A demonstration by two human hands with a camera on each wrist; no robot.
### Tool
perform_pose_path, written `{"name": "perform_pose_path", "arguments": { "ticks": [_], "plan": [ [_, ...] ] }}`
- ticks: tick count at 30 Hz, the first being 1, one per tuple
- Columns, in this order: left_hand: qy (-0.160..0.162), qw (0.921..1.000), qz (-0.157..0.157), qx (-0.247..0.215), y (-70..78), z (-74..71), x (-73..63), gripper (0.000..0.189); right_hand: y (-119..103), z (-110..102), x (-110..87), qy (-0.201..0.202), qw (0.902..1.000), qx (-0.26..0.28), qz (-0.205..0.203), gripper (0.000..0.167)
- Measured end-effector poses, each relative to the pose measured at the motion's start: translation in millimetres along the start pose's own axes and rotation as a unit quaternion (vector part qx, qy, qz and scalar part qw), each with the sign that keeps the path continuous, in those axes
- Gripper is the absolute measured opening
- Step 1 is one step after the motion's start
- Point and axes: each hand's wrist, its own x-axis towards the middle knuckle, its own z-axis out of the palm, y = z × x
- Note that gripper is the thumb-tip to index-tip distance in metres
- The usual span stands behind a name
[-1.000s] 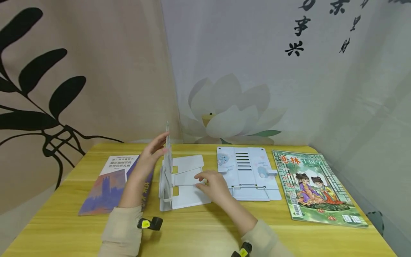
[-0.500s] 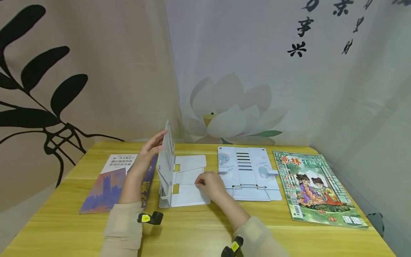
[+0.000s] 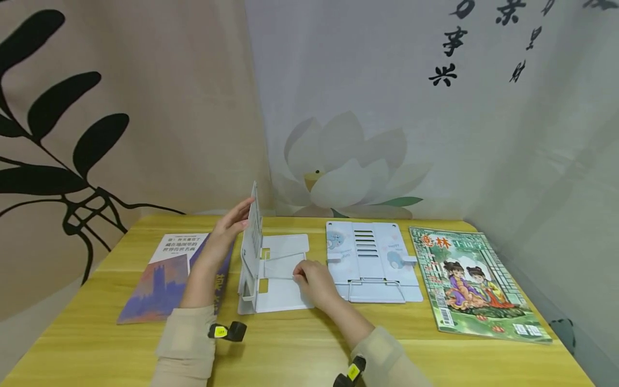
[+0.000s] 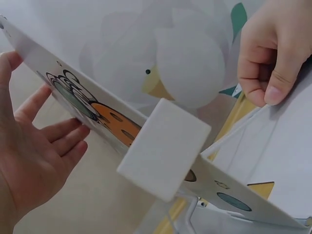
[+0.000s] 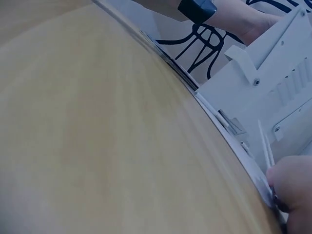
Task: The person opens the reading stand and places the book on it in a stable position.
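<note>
A white book stand [image 3: 285,247] is unfolded on the table, its base flat and its panel [image 4: 114,119] upright with cartoon prints on the outer face. My left hand [image 3: 227,228] touches that printed face near the top edge, fingers mostly straight. Over the base, my right hand [image 3: 316,279] pinches the end of a thin white wire prop [image 5: 265,144] between thumb and curled fingers. In the left wrist view, a white page-holder tab [image 4: 165,148] covers part of the panel. Beside the right hand lies a second book stand [image 3: 369,260], folded flat, with pale blue prints.
A purple-and-white book [image 3: 164,279] lies left, partly behind the left forearm. At the right lies a green illustrated magazine [image 3: 476,285]. The wooden table [image 3: 271,349] ends at a printed curtain [image 3: 348,80] behind it.
My right hand has lowered slightly and closed its fingertips on the wire prop. The upright panel has tipped a little to the left, with my left hand still against it.
</note>
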Motion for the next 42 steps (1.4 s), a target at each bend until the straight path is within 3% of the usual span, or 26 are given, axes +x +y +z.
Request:
{"name": "perform_pose_path", "arguments": {
  "ticks": [12,19,27,31,42],
  "plan": [
    [-0.02,0.999,-0.028,0.03,4.9,10.8,3.6,0.053,1.9,1.8,-4.8,0.032,0.999,0.022,-0.02,0.004],
    [-0.042,0.997,-0.032,0.057,7.0,27.5,13.1,0.053,2.7,0.6,-5.3,0.043,0.9976,0.049,-0.021,0.006],
    [-0.046,0.9896,-0.042,0.13,7.5,50.3,22.4,0.05,5.5,0.5,-5.0,0.052,0.9965,0.058,-0.03,0.005],
    [-0.052,0.9874,-0.039,0.144,6.7,58.9,24.9,0.051,5.7,0.7,-4.8,0.053,0.9963,0.061,-0.029,0.006],
    [-0.052,0.9854,-0.049,0.155,7.3,62.1,24.2,0.053,4.8,-0.4,-4.8,0.046,0.9961,0.073,-0.019,0.006]
  ]
}}
